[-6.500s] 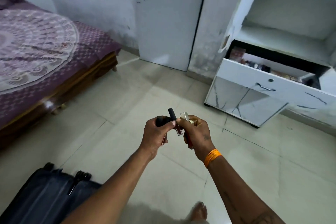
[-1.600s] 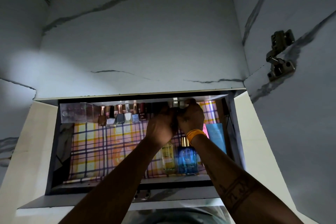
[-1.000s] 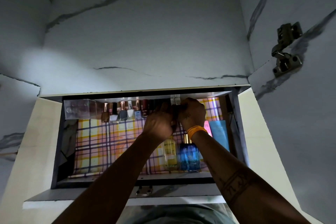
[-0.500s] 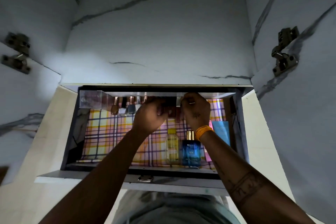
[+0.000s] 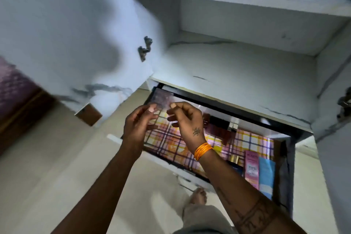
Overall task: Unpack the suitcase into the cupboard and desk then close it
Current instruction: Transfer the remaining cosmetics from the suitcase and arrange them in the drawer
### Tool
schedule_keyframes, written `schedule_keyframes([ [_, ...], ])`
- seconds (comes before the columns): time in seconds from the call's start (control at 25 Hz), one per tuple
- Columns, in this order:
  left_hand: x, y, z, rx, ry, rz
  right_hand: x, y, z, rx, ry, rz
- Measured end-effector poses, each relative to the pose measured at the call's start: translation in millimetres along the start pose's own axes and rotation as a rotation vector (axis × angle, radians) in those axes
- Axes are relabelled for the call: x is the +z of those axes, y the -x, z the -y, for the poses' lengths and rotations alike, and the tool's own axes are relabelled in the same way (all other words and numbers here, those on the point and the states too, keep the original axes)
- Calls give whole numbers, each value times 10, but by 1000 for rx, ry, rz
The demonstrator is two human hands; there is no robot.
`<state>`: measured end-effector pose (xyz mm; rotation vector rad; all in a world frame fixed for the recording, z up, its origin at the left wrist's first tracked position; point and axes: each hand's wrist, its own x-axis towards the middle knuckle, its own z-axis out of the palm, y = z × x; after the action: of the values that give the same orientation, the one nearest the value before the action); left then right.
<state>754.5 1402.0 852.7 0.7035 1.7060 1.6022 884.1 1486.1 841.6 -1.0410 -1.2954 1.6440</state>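
Observation:
The white cupboard's drawer (image 5: 296,131) stands pulled out, lined with plaid paper (image 5: 252,142). Small dark cosmetics (image 5: 218,126) line its back wall and a clear box (image 5: 162,98) sits in its back left corner. A pink tube (image 5: 251,169) and a blue box (image 5: 266,175) lie at its right side. My left hand (image 5: 137,129) and my right hand (image 5: 187,119) hover together above the drawer's left part, fingers loosely curled, with nothing seen in them. The suitcase is out of view.
Above the drawer is a bare white shelf (image 5: 237,66). The cupboard door (image 5: 76,34) hangs open at the left, its hinge (image 5: 145,47) showing. A bed (image 5: 13,97) stands at far left. My bare foot (image 5: 198,195) is on the tiled floor.
Both hands have lifted out of the back of the drawer and hold nothing now. The view has swung left and pulled back from the cupboard.

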Motion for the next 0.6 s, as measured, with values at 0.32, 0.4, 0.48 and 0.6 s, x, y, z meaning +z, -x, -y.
schedule_keyframes([
  [0.32,-2354,1879,-262,167,50,-427,1916,1795,140,-9,-22,494],
  [0.4,-2901,2499,-314,186,29,-567,2402,2374,95,-7,-15,634],
  [0.48,-3405,3107,-355,194,29,-703,2866,2954,23,-6,17,781],
  [0.6,-3995,3857,-358,182,55,-869,3440,3698,-121,-3,37,960],
])
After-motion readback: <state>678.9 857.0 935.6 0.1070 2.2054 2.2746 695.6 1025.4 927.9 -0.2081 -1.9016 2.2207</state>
